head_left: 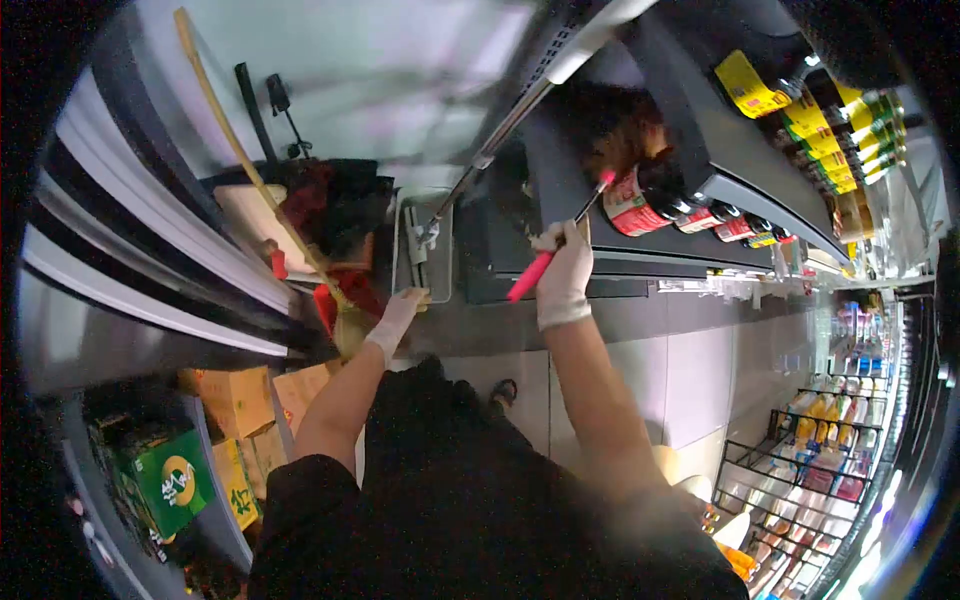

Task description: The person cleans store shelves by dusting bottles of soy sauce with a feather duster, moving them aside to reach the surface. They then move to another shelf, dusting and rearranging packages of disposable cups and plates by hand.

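Observation:
My right hand [567,268], in a white glove, grips a duster by its bright pink handle [530,277]. A thin metal rod runs from the handle up to a pink collar [606,178] and a brown fluffy head [635,130], which is among the dark bottles on a shelf. The nearest bottle has a red label [632,205]. My left hand [403,304], also gloved, is low at the near end of a grey rectangular bucket [446,270]. Its fingers are closed by the rim, and I cannot tell what they hold. A flat mop [425,240] stands in the bucket.
The mop's metal pole [500,135] slants up across the shelf unit. A broom with a yellow stick [235,140] leans at the left. Cardboard boxes [232,400] fill the lower left. Yellow-labelled bottles [755,85] line the upper shelf; a black wire rack [790,470] stands right.

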`<state>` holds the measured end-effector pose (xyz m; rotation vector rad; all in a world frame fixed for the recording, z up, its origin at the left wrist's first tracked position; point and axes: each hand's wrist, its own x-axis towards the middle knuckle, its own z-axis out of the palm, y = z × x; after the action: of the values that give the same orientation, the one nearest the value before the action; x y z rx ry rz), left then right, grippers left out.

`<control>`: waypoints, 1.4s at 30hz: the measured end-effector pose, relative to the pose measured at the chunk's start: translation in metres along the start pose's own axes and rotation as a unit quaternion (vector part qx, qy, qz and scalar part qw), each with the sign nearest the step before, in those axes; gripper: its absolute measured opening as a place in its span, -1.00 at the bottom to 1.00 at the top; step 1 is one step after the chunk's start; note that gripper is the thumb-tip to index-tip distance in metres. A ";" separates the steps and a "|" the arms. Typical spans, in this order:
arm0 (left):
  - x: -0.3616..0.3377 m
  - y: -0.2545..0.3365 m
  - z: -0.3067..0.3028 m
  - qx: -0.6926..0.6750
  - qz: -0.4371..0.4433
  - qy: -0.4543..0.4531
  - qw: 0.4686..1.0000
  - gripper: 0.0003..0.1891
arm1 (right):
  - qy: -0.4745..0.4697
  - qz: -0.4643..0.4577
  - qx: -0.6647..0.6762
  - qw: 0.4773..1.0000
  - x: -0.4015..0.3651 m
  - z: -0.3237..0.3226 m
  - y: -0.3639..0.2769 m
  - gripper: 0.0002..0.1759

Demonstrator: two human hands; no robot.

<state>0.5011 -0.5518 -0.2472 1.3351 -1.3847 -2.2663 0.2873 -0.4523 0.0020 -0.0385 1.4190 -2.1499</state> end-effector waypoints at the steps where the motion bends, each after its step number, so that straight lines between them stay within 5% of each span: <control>1: -0.006 -0.010 -0.009 -0.026 0.013 -0.001 1.000 -0.66 | 0.023 0.013 0.023 0.999 0.013 -0.004 0.014 -0.81; 4: 0.004 -0.077 -0.054 -0.125 0.034 0.008 0.992 -0.67 | -0.059 0.091 -0.077 0.991 -0.058 -0.013 0.004 -0.81; 6: 0.038 -0.164 -0.100 -0.189 0.004 0.038 0.981 -0.69 | -0.134 0.186 -0.248 0.941 -0.108 -0.036 -0.021 -0.57; 8: 0.046 -0.207 -0.111 -0.183 -0.032 0.085 0.979 -0.71 | 0.000 0.280 -0.272 0.921 -0.154 -0.063 -0.037 -0.43; 10: 0.021 -0.193 -0.116 -0.114 -0.054 0.142 0.982 -0.72 | -0.024 0.265 -0.384 0.884 -0.178 -0.104 -0.049 -0.38; 13: 0.030 -0.083 -0.081 -0.028 -0.019 0.165 0.986 -0.66 | 0.011 0.220 -0.446 0.868 -0.187 -0.094 -0.052 -0.41; 16: 0.056 0.082 -0.011 0.016 0.120 0.132 0.984 -0.58 | 0.075 0.120 -0.312 0.939 -0.132 -0.033 -0.041 -0.42; 17: 0.067 0.124 0.010 0.061 0.232 0.117 0.964 -0.56 | 0.090 0.074 -0.278 0.954 -0.104 -0.032 -0.028 -0.43; 18: 0.065 0.174 0.037 0.018 0.220 0.112 0.969 -0.55 | 0.081 0.089 -0.219 0.968 -0.070 -0.026 -0.019 -0.45; 19: 0.070 0.214 0.061 0.033 0.357 0.085 0.930 -0.58 | 0.073 0.103 -0.158 0.979 -0.050 -0.024 -0.013 -0.47; 20: 0.072 0.251 0.082 0.078 0.374 0.081 0.921 -0.55 | 0.041 0.108 -0.198 0.973 -0.052 -0.025 -0.010 -0.48; 22: 0.054 0.321 0.123 0.162 0.553 0.115 0.809 -0.47 | -0.018 0.113 -0.268 0.957 -0.061 -0.022 0.002 -0.51; 24: 0.059 0.361 0.156 0.231 0.611 0.131 0.746 -0.36 | -0.048 0.115 -0.370 0.921 -0.110 -0.039 0.003 -0.47; 28: 0.106 0.396 0.187 0.396 0.578 0.055 0.711 -0.58 | -0.046 0.128 -0.444 0.886 -0.170 -0.094 -0.024 -0.38; 30: 0.111 0.403 0.179 0.310 0.416 0.017 0.855 -0.41 | -0.025 0.175 -0.374 0.910 -0.181 -0.100 -0.037 -0.40; 33: 0.097 0.410 0.152 0.214 0.471 0.153 0.842 -0.70 | -0.020 0.246 -0.228 0.942 -0.175 -0.074 -0.050 -0.42; 36: 0.157 0.423 0.110 0.133 0.404 0.129 0.896 -0.78 | -0.033 0.118 -0.140 0.983 -0.144 -0.022 -0.028 -0.39; 38: 0.162 0.434 0.086 0.116 0.438 0.157 0.878 -0.78 | -0.018 0.034 -0.096 0.995 -0.098 0.013 -0.024 -0.38; 40: 0.164 0.440 0.075 0.134 0.438 0.170 0.873 -0.80 | 0.027 -0.078 -0.056 0.995 -0.039 0.041 -0.014 -0.48; 42: 0.166 0.441 0.070 0.152 0.437 0.163 0.871 -0.79 | 0.063 -0.093 0.049 0.992 0.015 0.062 -0.016 -0.67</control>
<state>0.2245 -0.8426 0.0093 0.8126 -1.7643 -1.2114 0.2872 -0.5072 0.0394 0.0023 1.4258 -2.4097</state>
